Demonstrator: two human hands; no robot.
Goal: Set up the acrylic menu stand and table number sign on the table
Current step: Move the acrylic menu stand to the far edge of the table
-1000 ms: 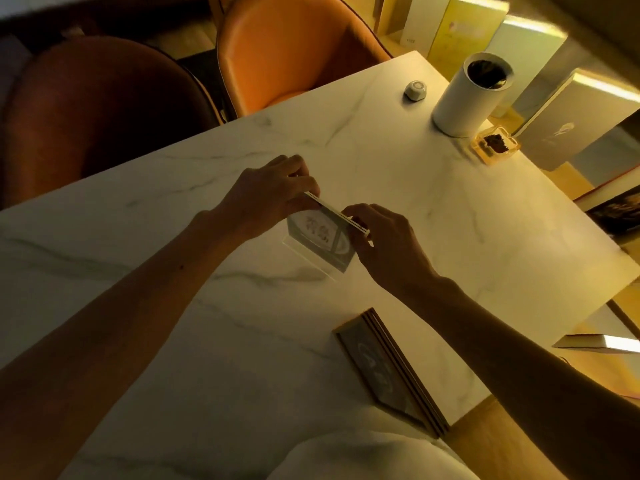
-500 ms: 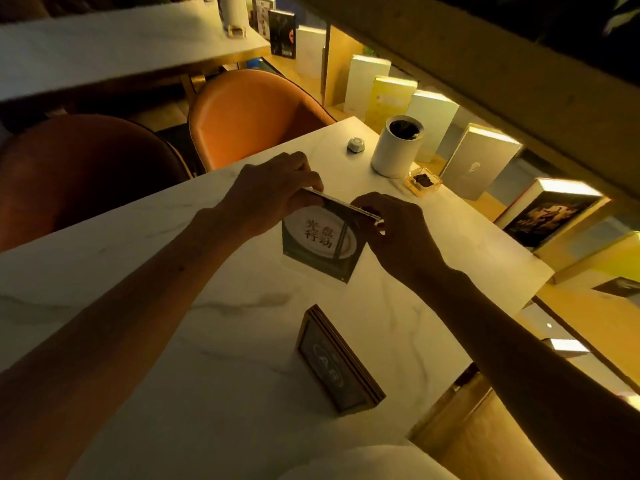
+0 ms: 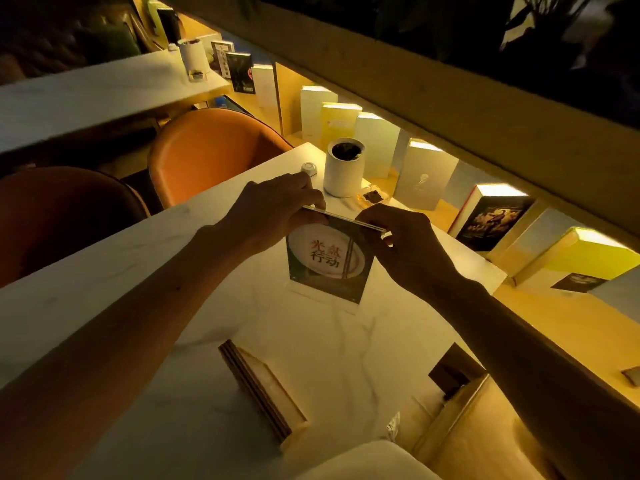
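Since half a second ago the stand (image 3: 329,261) has come down from the air: its clear base now rests on the table (image 3: 104,271) and it stands upright, near the middle, with the view tipped further up toward the shelf of books (image 3: 426,178)

Your table is white marble with grey veins; two chairs, one orange (image 3: 207,150) and one brown (image 3: 59,216), sit at its far left edge. A white cup (image 3: 344,168) stands near the far corner, with a small round puck (image 3: 309,168) just beside it on the left and a little yellow tray (image 3: 372,197) on its right.

Your left hand (image 3: 273,211) pinches the stand's top left corner, thumb and fingers closed on the edge. Your right hand (image 3: 405,244) grips the top right corner the same way.

The insert shows a white plate on dark green with the characters 光盘行动, the upper pair red, the lower pair dark.

Nearer you, a wooden-framed sign (image 3: 263,389) lies flat, well apart from the stand; its writing is too dim to read
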